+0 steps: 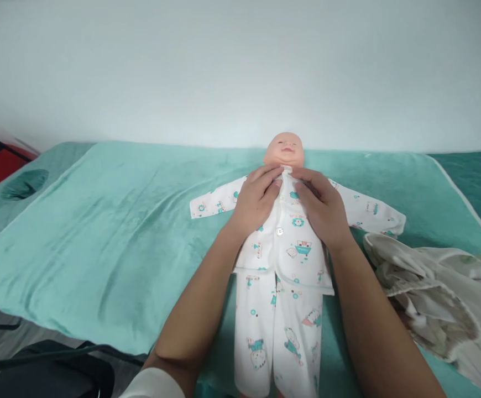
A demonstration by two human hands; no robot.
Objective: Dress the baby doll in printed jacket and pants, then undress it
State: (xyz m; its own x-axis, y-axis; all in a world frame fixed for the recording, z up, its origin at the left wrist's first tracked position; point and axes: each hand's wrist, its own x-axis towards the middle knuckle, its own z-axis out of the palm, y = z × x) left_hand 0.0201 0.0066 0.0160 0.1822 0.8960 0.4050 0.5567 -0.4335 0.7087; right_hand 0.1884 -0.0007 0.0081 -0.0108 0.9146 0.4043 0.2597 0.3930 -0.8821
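Observation:
A baby doll (284,150) lies on its back, its head toward the wall. It wears a white long-sleeved baby shirt (302,254) with small teal and pink prints, and matching trousers (257,326). My left hand (257,194) is at the shirt's neckline on the left, fingers closed along the collar edge. From the other side my right hand (322,202) grips the collar, thumb and fingers curled. A round button (280,231) shows at mid-chest below my hands. Both sleeves stretch out sideways. The doll's hands are hidden.
A teal sheet (99,232) covers the bed under the doll. At the right lies a crumpled pale patterned cloth (439,298). A bed face hole (25,184) is at far left. A dark chair (50,370) stands at lower left, and a white wall (182,72) rises behind.

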